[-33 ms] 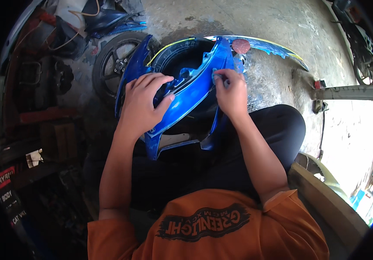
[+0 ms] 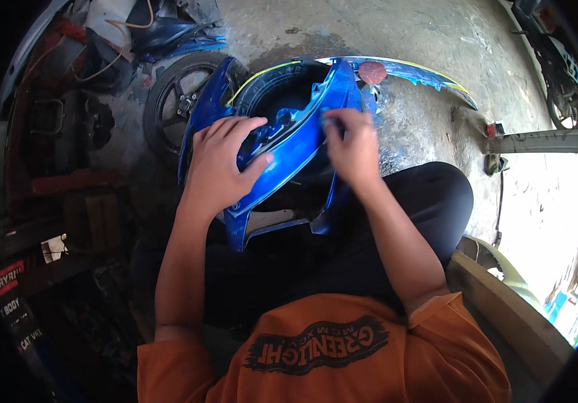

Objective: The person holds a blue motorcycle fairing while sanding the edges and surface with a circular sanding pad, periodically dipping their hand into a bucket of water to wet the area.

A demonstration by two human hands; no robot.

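Floor [image 2: 430,30]: grey concrete with dark stains, filling the far side. Person sits at the near side, orange shirt [image 2: 437,363], dark trousers [image 2: 430,208], one knee bent out to the right.

Blue panel [image 2: 292,158] sits mid-scene, just beyond the lap, its long ridge slanting from near left to far right. Black tyre [image 2: 255,101] shows behind and through it (can't tell if they touch). Spoked wheel [image 2: 168,101] lies to the left, partly behind the panel's left wing. Long curved blue piece with a yellow edge [image 2: 423,72] lies far right. Wooden beam [image 2: 504,302] near right.

Left hand [image 2: 218,158]: forearm runs almost straight away from the body, back of hand up, fingers spread and slightly curled over the panel's left part. Thumb sits wide of the index, tip on the ridge. Grip is loose, not clenched.

Right hand [image 2: 355,144]: forearm angles in from near right, fingers bent toward the thumb above the ridge's right flank. It's pinching a small blue pad [image 2: 326,117] (blurred, so contact with the panel is unclear).

Reddish disc [image 2: 372,72] rests on the curved piece, beyond the right hand.
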